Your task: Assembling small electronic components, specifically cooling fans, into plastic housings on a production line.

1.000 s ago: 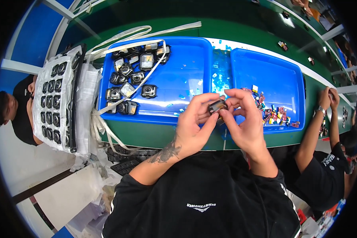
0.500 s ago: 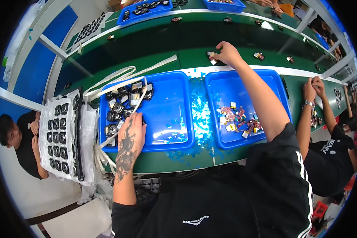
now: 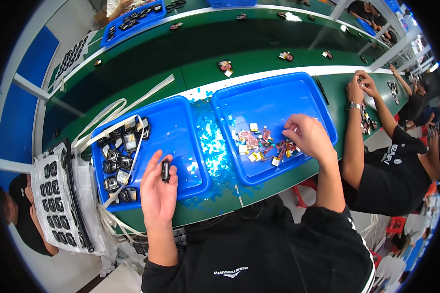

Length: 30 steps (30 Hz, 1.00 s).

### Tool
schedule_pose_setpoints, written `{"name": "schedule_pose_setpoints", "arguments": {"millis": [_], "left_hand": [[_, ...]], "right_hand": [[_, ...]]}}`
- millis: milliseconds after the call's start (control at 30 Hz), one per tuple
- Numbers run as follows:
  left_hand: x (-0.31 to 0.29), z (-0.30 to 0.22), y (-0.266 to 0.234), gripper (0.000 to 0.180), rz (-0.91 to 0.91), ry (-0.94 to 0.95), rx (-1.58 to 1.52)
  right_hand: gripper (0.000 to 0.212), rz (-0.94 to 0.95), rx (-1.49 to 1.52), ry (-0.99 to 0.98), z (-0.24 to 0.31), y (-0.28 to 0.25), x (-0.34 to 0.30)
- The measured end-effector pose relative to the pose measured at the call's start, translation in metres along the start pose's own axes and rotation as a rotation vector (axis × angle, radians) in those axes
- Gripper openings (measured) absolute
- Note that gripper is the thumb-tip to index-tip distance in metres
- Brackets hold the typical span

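Note:
My left hand (image 3: pixel 159 195) is palm up over the front edge of the left blue tray (image 3: pixel 181 146), holding a small black plastic housing (image 3: pixel 165 171) upright by the fingers. Piled in that tray's left half are several black camera-like housings (image 3: pixel 113 155) with pale labels. Over the right blue tray (image 3: pixel 278 93), my right hand (image 3: pixel 308 136) has its fingers bent and fingertips together; whether anything is between them is hidden. Just below and left of it lie small circuit parts (image 3: pixel 266 144) with pink wires and yellow-white blocks.
Blue film scraps (image 3: pixel 214 146) are scattered between the trays. Pale straps (image 3: pixel 117 112) cross the left tray. A stack of white sheets (image 3: pixel 58 200) with black housings stands at left. A parts cluster (image 3: pixel 225 67) lies on the green belt (image 3: pixel 200 53). A co-worker's arms (image 3: pixel 359 107) are at right.
My right hand came back from the parts cluster on the belt to the right tray. My left hand lifted from the housings pile, turned palm up with a black housing. The view shifted.

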<state>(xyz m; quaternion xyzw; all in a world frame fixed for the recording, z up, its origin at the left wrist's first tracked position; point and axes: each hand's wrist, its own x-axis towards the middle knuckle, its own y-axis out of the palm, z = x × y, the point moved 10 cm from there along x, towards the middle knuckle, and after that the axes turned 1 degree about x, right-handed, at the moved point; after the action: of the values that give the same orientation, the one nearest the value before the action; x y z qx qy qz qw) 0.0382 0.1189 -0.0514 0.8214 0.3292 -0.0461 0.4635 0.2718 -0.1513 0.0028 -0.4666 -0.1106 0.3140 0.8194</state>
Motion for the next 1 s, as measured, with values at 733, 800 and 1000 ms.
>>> {"name": "schedule_pose_setpoints", "arguments": {"millis": [733,800,1000], "left_hand": [[-0.001,0.068,0.114,0.040,0.285,-0.191,0.165],[-0.002,0.071,0.108,0.042,0.303,-0.191,0.192],[0.008,0.062,0.116,0.037,0.400,0.120,0.587]], "right_hand": [[0.009,-0.360,0.251,-0.013,0.002,-0.021,-0.002],[0.011,-0.294,0.139,0.083,-0.003,-0.017,-0.003],[0.012,-0.187,0.841,-0.047,0.026,0.000,-0.018]]}}
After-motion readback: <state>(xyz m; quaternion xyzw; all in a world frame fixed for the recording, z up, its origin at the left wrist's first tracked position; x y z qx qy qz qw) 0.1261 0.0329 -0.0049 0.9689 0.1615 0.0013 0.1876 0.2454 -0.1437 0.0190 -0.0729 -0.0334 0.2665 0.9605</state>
